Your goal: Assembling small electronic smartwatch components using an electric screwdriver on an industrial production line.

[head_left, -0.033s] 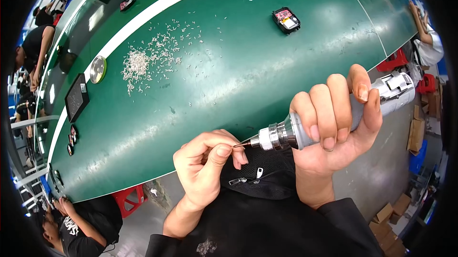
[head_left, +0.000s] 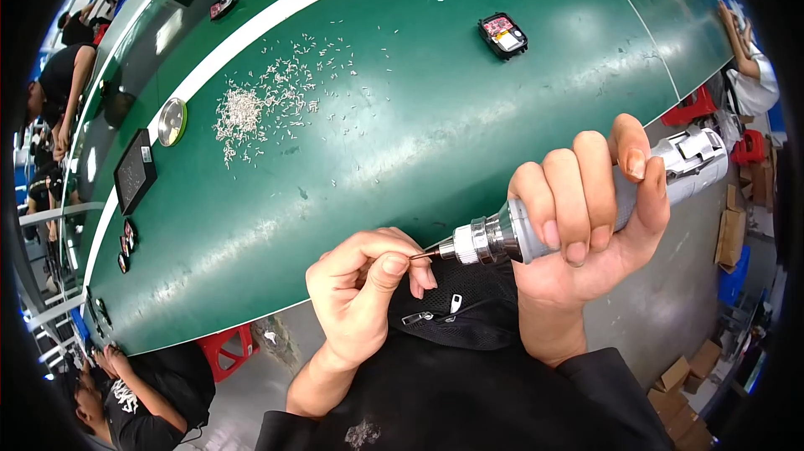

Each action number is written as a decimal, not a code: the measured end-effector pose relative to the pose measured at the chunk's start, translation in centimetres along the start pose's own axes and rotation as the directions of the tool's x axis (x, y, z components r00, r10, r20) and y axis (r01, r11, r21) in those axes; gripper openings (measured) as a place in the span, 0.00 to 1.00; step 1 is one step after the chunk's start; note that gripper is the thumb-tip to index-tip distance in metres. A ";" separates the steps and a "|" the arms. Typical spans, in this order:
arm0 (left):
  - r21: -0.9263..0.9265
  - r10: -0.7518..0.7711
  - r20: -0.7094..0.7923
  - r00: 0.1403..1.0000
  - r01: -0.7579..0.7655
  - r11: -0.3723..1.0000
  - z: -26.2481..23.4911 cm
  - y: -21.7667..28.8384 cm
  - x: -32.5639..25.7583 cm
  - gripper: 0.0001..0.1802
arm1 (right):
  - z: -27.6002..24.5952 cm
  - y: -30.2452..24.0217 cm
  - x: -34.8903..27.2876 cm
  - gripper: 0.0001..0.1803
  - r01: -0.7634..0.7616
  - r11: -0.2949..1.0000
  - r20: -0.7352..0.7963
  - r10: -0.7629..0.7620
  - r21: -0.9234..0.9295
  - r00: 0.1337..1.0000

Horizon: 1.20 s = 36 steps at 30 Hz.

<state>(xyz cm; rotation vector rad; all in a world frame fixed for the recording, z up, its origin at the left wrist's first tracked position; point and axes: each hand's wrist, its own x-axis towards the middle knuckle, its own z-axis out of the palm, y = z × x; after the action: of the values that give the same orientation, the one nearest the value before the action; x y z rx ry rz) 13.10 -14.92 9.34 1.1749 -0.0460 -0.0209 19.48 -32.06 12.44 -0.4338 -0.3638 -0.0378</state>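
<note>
My right hand (head_left: 586,225) is wrapped around a silver electric screwdriver (head_left: 486,239), held level over the near edge of the green table (head_left: 419,141). Its thin bit points left. My left hand (head_left: 360,292) meets it there, thumb and forefinger pinched around the bit's tip. Anything small between those fingers is hidden. Both hands hover just above my dark zipped garment (head_left: 452,317).
Small pale screws (head_left: 251,108) lie scattered on the table's far left, beside a round metal dish (head_left: 172,121) and a flat black tray (head_left: 134,173). A small black device (head_left: 503,35) sits far right. Other people work at the left, the lower left and the upper right. Cardboard boxes (head_left: 687,367) stand on the floor.
</note>
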 end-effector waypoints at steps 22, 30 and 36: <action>0.985 0.357 -0.061 0.932 -0.002 0.175 -12.6 8.0 15.4 0.16 | -2.4 -0.3 -0.6 0.08 0.118 0.992 -0.313 -0.122 -0.033 0.942; 0.960 0.308 -0.088 0.947 0.163 -0.228 -20.8 6.9 27.9 0.25 | -3.0 -0.2 -1.7 0.08 0.102 0.995 -0.398 -0.093 0.001 0.913; 0.954 0.226 0.211 0.951 -0.150 -0.259 -22.0 7.3 28.5 0.20 | -3.3 -1.1 -1.5 0.08 0.108 0.993 -0.516 -0.114 -0.041 0.849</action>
<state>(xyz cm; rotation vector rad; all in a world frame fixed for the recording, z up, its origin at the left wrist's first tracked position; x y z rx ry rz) 42.52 6.98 8.35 2.9414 -0.2587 0.4584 19.10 -34.51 9.54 -0.3951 0.1478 -0.2663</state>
